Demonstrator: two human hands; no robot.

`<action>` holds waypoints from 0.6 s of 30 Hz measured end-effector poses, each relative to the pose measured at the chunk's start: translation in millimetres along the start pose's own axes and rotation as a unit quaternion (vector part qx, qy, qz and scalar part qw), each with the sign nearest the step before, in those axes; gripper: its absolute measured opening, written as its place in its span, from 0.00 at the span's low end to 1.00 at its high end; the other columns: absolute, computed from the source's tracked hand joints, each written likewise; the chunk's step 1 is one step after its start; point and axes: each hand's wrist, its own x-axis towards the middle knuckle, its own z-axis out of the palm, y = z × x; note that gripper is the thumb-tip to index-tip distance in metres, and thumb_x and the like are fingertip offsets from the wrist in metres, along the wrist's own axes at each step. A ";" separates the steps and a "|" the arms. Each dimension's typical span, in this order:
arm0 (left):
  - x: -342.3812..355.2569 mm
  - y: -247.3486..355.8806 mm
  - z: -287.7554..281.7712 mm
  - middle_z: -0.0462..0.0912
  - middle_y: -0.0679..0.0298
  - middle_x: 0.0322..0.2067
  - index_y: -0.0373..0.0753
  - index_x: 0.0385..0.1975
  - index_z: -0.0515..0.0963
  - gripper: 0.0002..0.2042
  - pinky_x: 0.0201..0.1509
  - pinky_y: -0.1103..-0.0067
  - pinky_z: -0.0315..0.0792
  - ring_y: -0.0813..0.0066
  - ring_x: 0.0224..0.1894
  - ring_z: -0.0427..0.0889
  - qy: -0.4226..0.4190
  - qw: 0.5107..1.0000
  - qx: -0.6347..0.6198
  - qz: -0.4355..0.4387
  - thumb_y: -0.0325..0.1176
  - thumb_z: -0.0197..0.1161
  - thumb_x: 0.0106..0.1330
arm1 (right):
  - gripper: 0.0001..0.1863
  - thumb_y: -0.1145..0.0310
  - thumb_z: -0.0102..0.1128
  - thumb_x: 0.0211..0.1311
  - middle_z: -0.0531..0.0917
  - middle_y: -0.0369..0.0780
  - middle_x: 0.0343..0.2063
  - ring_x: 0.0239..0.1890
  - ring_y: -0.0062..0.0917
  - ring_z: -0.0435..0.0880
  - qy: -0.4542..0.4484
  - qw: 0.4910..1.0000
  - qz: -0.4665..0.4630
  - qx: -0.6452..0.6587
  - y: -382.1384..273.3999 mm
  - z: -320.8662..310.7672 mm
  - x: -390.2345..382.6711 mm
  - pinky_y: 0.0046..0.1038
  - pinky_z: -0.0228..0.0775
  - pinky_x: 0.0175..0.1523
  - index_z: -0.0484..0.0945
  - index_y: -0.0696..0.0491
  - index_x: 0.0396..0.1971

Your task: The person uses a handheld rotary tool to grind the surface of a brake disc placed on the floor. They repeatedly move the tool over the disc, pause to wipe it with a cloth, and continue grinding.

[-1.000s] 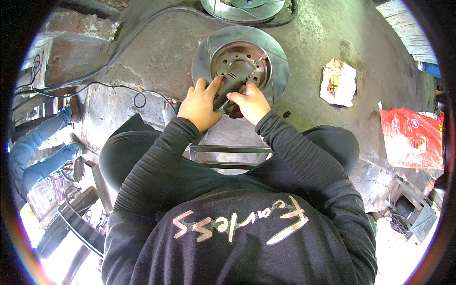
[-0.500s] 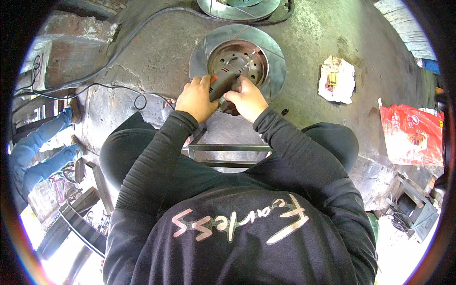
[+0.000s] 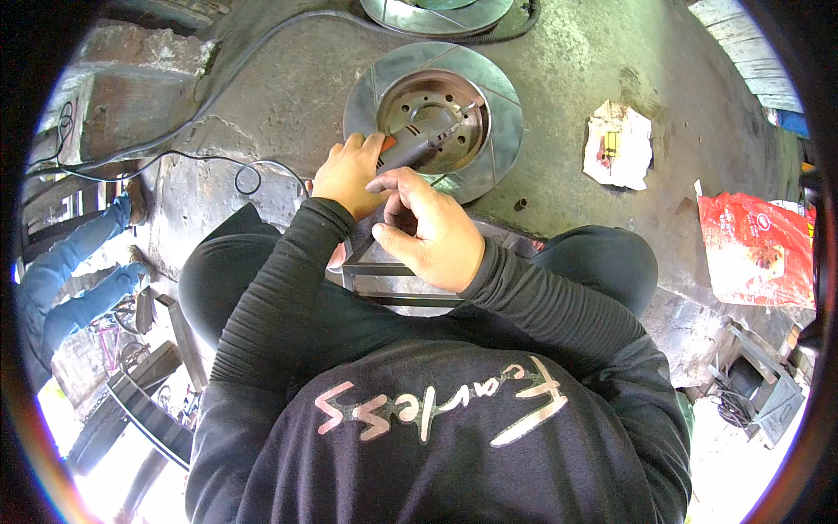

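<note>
My left hand (image 3: 347, 179) is wrapped round the rear of a dark grey power tool with a red patch and a slim nose, which looks like a die grinder (image 3: 422, 147). Its tip points up and right over the hub of a slotted brake disc (image 3: 504, 122) lying flat. Beside the left wrist, my right hand (image 3: 436, 231) is half curled and holds nothing; a gap shows between its thumb and forefinger. The forefinger overlaps the edge of my left hand, and I cannot tell whether they touch. A thin black cable (image 3: 281, 164) runs left from near the tool's rear.
Another slotted disc (image 3: 482, 19) lies at the far side. A metal frame (image 3: 393, 272) stands between my knees. To the right are a small dark metal piece (image 3: 521, 205), a torn white packet (image 3: 618, 148) and a red bag (image 3: 756, 249). Another person's legs (image 3: 83, 253) show at left.
My right hand has let go of the tool and drawn back toward me, its fingers loosening. My left hand has shifted slightly left and back, still gripping the tool.
</note>
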 end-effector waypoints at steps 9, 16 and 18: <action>9.6 7.8 -2.5 0.78 0.50 0.43 0.41 0.50 0.69 0.26 0.47 0.60 0.74 0.45 0.45 0.78 -0.028 0.999 0.000 -0.023 0.43 0.64 0.52 | 0.21 0.75 0.60 0.55 0.73 0.35 0.26 0.25 0.17 0.72 0.005 1.000 -0.016 0.003 -5.6 -0.9 -5.6 0.21 0.66 0.33 0.69 0.54 0.50; 8.4 4.8 1.6 0.78 0.49 0.42 0.40 0.50 0.68 0.26 0.46 0.60 0.74 0.44 0.45 0.78 -0.012 1.000 0.007 0.007 0.43 0.63 0.52 | 0.21 0.75 0.60 0.55 0.73 0.35 0.26 0.25 0.16 0.71 0.006 0.999 -0.028 0.023 -6.8 -2.5 -6.6 0.20 0.66 0.32 0.69 0.54 0.50; 6.1 3.9 0.1 0.78 0.49 0.42 0.40 0.50 0.68 0.26 0.47 0.60 0.73 0.44 0.44 0.78 -0.009 1.000 0.009 0.025 0.43 0.63 0.53 | 0.21 0.75 0.60 0.55 0.73 0.35 0.25 0.25 0.16 0.71 0.007 0.999 -0.028 0.020 -6.8 -3.2 -6.5 0.20 0.66 0.32 0.69 0.54 0.50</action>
